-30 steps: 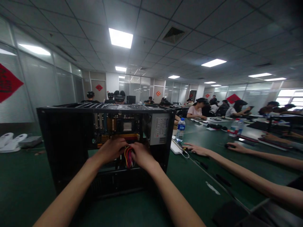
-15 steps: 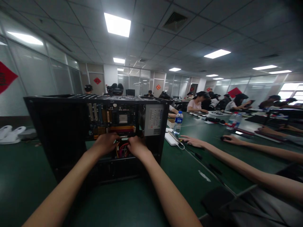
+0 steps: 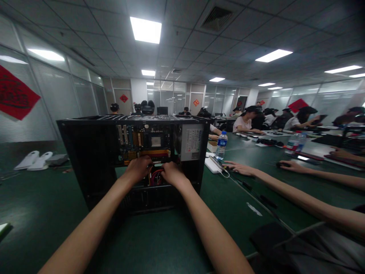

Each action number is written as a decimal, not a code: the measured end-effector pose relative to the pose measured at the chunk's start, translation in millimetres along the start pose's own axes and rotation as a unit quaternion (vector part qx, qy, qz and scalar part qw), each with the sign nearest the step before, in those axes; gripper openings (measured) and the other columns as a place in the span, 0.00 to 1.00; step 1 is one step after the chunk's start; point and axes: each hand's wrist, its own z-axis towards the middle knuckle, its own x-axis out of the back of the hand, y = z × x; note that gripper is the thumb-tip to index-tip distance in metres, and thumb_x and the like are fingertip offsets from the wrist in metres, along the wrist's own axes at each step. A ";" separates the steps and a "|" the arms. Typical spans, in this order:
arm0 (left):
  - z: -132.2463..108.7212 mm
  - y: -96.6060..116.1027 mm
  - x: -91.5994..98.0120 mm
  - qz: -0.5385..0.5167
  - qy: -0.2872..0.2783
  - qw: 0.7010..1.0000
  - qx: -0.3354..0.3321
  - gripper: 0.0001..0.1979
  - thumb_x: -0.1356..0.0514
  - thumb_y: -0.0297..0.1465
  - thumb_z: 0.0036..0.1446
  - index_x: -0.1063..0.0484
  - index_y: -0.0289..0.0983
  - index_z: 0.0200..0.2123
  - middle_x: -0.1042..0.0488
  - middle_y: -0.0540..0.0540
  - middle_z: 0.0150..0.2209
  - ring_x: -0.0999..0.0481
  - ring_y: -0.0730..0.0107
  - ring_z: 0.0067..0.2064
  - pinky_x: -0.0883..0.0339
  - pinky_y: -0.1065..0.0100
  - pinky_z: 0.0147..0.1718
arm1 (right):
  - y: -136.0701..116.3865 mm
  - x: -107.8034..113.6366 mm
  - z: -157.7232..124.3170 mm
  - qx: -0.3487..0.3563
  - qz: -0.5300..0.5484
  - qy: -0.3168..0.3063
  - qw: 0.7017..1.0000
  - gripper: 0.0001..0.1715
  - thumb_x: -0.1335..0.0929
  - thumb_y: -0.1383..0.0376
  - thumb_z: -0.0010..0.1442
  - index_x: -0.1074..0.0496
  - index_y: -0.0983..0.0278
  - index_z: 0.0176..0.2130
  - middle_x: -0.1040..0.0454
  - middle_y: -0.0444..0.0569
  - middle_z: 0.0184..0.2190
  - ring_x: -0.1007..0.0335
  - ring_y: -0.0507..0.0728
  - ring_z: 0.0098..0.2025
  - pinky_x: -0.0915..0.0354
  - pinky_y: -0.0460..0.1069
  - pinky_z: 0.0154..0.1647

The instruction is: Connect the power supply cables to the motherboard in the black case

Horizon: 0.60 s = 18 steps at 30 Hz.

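Observation:
An open black computer case [image 3: 85, 160] stands upright on the green table, its side panel off. Inside, the motherboard [image 3: 146, 134] shows several slots and a square processor socket [image 3: 156, 141]. Both hands reach into the case just below the red and yellow memory slots [image 3: 155, 153]. My left hand [image 3: 138, 168] is closed, fingertips curled at the board's lower edge. My right hand [image 3: 173, 173] is closed too, close by on the right. A thin, light-edged strip lies between the fingertips, too small to name. Red and yellow cables [image 3: 156, 176] hang beneath. The power supply [image 3: 191, 142] sits upper right.
Right of the case are a water bottle [image 3: 221, 145], a white power strip [image 3: 213, 165] and cables. A co-worker's hand [image 3: 239, 168] and forearm rest on the table there. White objects [image 3: 34, 160] lie at left. Other people sit further back.
The view has turned slightly left, so the case and both hands appear further right. Both hands stay at the same spot inside the case.

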 end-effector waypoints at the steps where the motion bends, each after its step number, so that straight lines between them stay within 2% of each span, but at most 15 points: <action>1: 0.0 -0.2 0.1 -0.004 0.000 1.000 0.001 0.13 0.42 0.29 0.62 0.23 0.39 0.48 0.23 0.42 0.51 0.22 0.57 0.52 0.31 0.64 0.46 | 0.0 0.0 0.3 0.000 0.000 -0.002 1.000 0.16 0.36 0.66 0.63 0.21 0.67 0.45 0.20 0.60 0.44 0.22 0.62 0.46 0.32 0.49 0.41; 9: 2.8 -2.4 -4.4 0.001 0.000 1.000 0.025 0.13 0.43 0.29 0.62 0.22 0.40 0.47 0.20 0.43 0.49 0.22 0.57 0.52 0.31 0.65 0.47 | -1.2 3.4 -2.8 0.001 0.000 -0.005 1.000 0.16 0.35 0.66 0.62 0.21 0.66 0.46 0.20 0.60 0.44 0.22 0.63 0.47 0.32 0.50 0.41; 18: 0.4 0.5 -2.2 0.024 -0.015 0.999 -0.015 0.16 0.46 0.25 0.63 0.22 0.38 0.47 0.22 0.39 0.49 0.22 0.57 0.50 0.30 0.64 0.44 | -0.6 -3.2 0.0 0.010 0.012 0.000 1.000 0.16 0.35 0.66 0.61 0.20 0.64 0.46 0.19 0.58 0.43 0.22 0.62 0.46 0.32 0.49 0.41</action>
